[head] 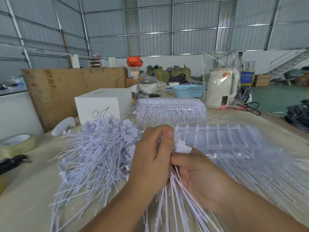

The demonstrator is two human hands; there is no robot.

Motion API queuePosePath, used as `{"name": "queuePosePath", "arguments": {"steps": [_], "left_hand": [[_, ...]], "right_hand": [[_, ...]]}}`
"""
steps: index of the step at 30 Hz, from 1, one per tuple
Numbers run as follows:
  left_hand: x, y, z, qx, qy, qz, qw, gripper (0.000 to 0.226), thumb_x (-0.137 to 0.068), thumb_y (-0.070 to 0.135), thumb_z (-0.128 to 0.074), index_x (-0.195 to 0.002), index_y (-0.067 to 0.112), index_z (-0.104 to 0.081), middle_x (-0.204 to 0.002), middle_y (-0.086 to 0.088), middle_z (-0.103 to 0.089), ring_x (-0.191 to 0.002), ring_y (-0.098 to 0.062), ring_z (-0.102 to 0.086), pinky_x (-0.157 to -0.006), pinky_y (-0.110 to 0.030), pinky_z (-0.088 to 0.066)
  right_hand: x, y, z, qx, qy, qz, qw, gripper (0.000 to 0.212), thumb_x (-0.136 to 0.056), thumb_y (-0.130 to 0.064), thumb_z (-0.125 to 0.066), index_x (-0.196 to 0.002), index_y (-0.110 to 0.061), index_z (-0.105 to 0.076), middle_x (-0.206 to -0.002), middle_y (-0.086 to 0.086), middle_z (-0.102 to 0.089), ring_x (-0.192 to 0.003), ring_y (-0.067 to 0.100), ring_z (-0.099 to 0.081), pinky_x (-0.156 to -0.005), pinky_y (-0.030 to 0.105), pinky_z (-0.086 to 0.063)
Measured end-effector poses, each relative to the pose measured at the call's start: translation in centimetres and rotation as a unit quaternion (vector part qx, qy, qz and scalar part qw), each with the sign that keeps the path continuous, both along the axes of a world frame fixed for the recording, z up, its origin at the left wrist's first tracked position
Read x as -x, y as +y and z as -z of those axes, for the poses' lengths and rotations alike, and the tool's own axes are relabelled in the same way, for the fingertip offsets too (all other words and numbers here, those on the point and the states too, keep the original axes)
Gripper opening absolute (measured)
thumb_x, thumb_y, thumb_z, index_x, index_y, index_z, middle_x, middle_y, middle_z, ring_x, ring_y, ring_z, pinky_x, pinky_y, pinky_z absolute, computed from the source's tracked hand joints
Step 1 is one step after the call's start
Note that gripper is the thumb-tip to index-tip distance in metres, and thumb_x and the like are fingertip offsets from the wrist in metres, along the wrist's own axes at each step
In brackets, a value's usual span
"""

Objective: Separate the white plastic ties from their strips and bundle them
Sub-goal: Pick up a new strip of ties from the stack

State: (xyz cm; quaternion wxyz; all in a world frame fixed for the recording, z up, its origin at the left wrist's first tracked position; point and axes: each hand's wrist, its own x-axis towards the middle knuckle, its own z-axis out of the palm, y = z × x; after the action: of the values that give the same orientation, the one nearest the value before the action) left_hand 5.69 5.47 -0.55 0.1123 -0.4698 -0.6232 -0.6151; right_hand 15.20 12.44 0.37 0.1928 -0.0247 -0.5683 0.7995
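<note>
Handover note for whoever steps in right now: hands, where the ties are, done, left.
Left hand and right hand: both grip one bunch of ties at the head end, tails fanning toward the person.
Done: loose pile of separated ties on the table, left of the hands.
Left: strips on the sheet right of the hands, plus the bagged stack of strips behind. No finished bundle is visible.
</note>
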Motion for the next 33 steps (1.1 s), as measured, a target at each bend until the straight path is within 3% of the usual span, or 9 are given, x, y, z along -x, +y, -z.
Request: {"name": "queuePosePath", "arguments": {"steps": [4,7,14,16,20,24,27,29,33], "left_hand": [[-0.3,0.0,0.0,0.039,-0.142,0.063,0.987,0.042,-0.078,0.069,-0.045,-0.116,0.051,-0.048,-0.097,0.013,-0.062,-0.080,-0.007,-0.062,-0.071,-0.028,-0.046],[-1.0,0.2,-0.4,0.015,-0.245,0.150,0.958,0.058,-0.068,0.064,-0.062,-0.121,0.049,-0.045,-0.087,0.010,-0.063,-0.063,-0.003,-0.060,-0.057,-0.021,-0.046],[-2.1,0.1,0.0,0.175,-0.210,0.229,0.934,0.107,-0.049,0.046,-0.080,-0.140,0.051,-0.024,-0.115,0.023,-0.062,-0.103,-0.001,-0.064,-0.092,-0.032,-0.052],[-2.7,0.2,0.0,0.202,-0.192,0.229,0.933,0.097,-0.055,0.030,-0.077,-0.139,0.045,-0.030,-0.115,0.011,-0.066,-0.093,-0.007,-0.069,-0.088,-0.033,-0.054],[-3.0,0.3,-0.1,0.216,-0.236,0.234,0.918,0.060,-0.062,0.008,-0.058,-0.117,0.032,-0.053,-0.082,-0.006,-0.072,-0.063,-0.019,-0.068,-0.052,-0.027,-0.050],[-2.0,-0.2,-0.5,0.196,-0.224,0.200,0.934,0.032,-0.075,0.000,-0.052,-0.069,0.028,-0.066,-0.054,-0.001,-0.060,-0.043,-0.015,-0.055,-0.043,-0.023,-0.043],[-0.5,-0.7,-0.9,0.167,-0.237,0.167,0.942,0.042,-0.088,-0.002,-0.048,-0.065,0.029,-0.067,-0.045,0.009,-0.046,-0.037,-0.008,-0.042,-0.039,-0.018,-0.033],[0.3,-0.9,-1.2,0.160,-0.227,0.159,0.947,0.038,-0.091,0.001,-0.049,-0.071,0.026,-0.068,-0.044,0.012,-0.045,-0.036,-0.005,-0.039,-0.039,-0.017,-0.031],[2.4,-1.5,-1.8,0.147,-0.171,0.062,0.972,0.018,-0.092,0.021,-0.063,-0.077,0.029,-0.069,-0.050,0.017,-0.059,-0.043,0.004,-0.051,-0.048,-0.022,-0.036]], "right_hand": [[0.2,0.0,-0.2,-0.012,0.007,0.040,0.999,0.037,-0.087,0.014,-0.046,-0.112,-0.001,-0.068,-0.110,0.043,-0.058,-0.088,0.043,-0.055,-0.069,0.042,-0.044],[0.1,0.4,-0.6,0.021,0.039,0.069,0.997,0.036,-0.080,0.011,-0.055,-0.114,0.003,-0.065,-0.114,0.045,-0.055,-0.097,0.056,-0.055,-0.085,0.066,-0.044],[-1.0,2.4,-1.5,0.029,0.068,0.242,0.968,0.016,-0.076,-0.008,-0.069,-0.092,-0.006,-0.066,-0.074,0.009,-0.066,-0.066,0.024,-0.065,-0.063,0.041,-0.057],[-0.7,2.5,-1.0,0.025,0.056,0.269,0.961,0.014,-0.082,-0.004,-0.068,-0.096,-0.005,-0.066,-0.077,0.011,-0.065,-0.071,0.028,-0.065,-0.069,0.047,-0.056],[-0.1,2.2,-0.4,0.010,0.047,0.280,0.959,0.014,-0.083,0.000,-0.068,-0.097,-0.003,-0.066,-0.076,0.013,-0.067,-0.069,0.029,-0.066,-0.060,0.039,-0.056],[0.0,2.3,0.0,-0.041,0.029,0.237,0.970,0.014,-0.083,-0.003,-0.069,-0.097,-0.001,-0.064,-0.079,0.021,-0.066,-0.063,0.032,-0.062,-0.052,0.033,-0.049],[0.1,2.3,0.0,-0.057,0.022,0.194,0.979,0.035,-0.076,-0.013,-0.072,-0.108,0.000,-0.061,-0.096,0.024,-0.069,-0.086,0.044,-0.065,-0.079,0.051,-0.055],[0.2,2.2,-0.2,-0.066,0.008,0.163,0.984,0.053,-0.072,-0.020,-0.074,-0.119,-0.006,-0.057,-0.103,0.020,-0.071,-0.096,0.034,-0.069,-0.090,0.050,-0.054],[-0.1,2.2,0.2,-0.241,-0.147,0.148,0.948,0.052,-0.070,-0.028,-0.082,-0.115,-0.027,-0.056,-0.087,-0.008,-0.075,-0.075,0.003,-0.068,-0.077,0.023,-0.052]]}}
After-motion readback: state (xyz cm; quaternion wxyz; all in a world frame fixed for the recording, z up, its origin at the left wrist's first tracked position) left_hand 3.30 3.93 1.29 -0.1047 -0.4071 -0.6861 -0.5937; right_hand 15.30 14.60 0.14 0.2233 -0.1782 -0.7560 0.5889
